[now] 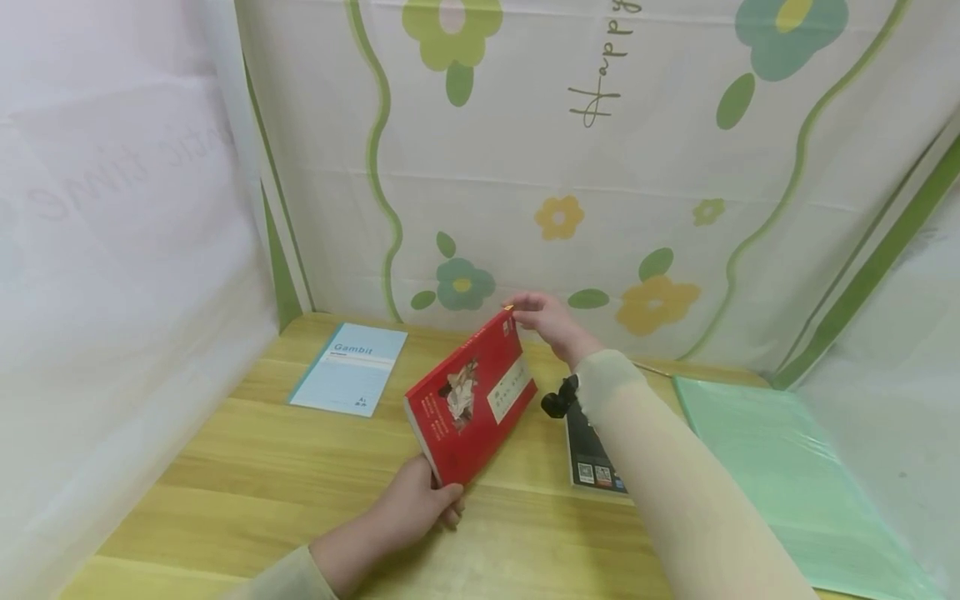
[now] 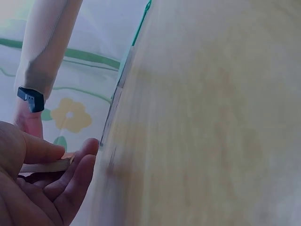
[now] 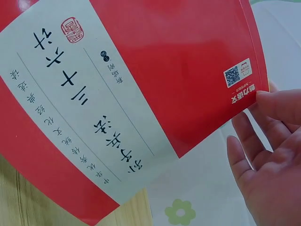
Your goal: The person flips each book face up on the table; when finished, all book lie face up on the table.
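Note:
A red paperback book (image 1: 480,400) is held up at a slant above the wooden table by both hands. My left hand (image 1: 416,504) grips its near lower corner, thumb on the cover and fingers beneath; the left wrist view shows the pale page edge between thumb and fingers of that hand (image 2: 47,174). At the far upper corner, by the spine, my right hand (image 1: 551,323) pinches the book. In the right wrist view, the thumb of this hand (image 3: 273,155) presses beside a QR code on the red cover (image 3: 188,70), which also bears a pale panel with dark characters.
A light blue notebook marked "Gambit" (image 1: 348,371) lies at the table's (image 1: 225,475) back left. Partly under the right forearm is a dark book (image 1: 588,454) with QR codes. To the right lies a green plastic-looking folder (image 1: 795,475). Flower-printed cloth (image 1: 495,142) walls the back and sides.

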The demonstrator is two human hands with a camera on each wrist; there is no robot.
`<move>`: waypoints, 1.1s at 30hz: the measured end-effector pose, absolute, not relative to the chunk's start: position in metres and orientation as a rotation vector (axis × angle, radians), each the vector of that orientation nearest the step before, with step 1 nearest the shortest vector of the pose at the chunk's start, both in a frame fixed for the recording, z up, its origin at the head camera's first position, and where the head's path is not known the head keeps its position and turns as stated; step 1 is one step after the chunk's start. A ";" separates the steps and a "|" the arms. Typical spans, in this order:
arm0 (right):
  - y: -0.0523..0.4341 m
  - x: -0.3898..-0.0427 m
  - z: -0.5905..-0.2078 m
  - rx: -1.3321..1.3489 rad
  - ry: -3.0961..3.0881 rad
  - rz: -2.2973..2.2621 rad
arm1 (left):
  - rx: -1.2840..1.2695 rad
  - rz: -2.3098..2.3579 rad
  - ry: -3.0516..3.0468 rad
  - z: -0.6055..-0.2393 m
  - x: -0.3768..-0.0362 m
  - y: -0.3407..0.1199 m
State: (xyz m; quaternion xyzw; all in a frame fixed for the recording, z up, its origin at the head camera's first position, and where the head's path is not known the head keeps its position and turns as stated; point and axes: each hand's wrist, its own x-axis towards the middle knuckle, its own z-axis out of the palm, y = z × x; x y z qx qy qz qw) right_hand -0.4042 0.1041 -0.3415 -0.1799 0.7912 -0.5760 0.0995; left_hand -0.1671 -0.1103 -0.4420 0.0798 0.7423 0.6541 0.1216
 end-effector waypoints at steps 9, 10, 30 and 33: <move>0.098 -0.406 -0.346 -0.517 2.367 -1.669 | 0.177 2.009 2.038 -0.447 -0.168 -0.108; 0.098 -0.407 -0.347 -0.514 2.371 -1.664 | 0.164 2.023 2.019 -0.448 -0.168 -0.107; 0.082 -0.407 -0.347 -0.481 2.472 -1.514 | -0.034 2.091 1.870 -0.453 -0.161 -0.092; 0.081 -0.409 -0.348 -0.480 2.477 -1.508 | -0.064 2.101 1.839 -0.455 -0.161 -0.086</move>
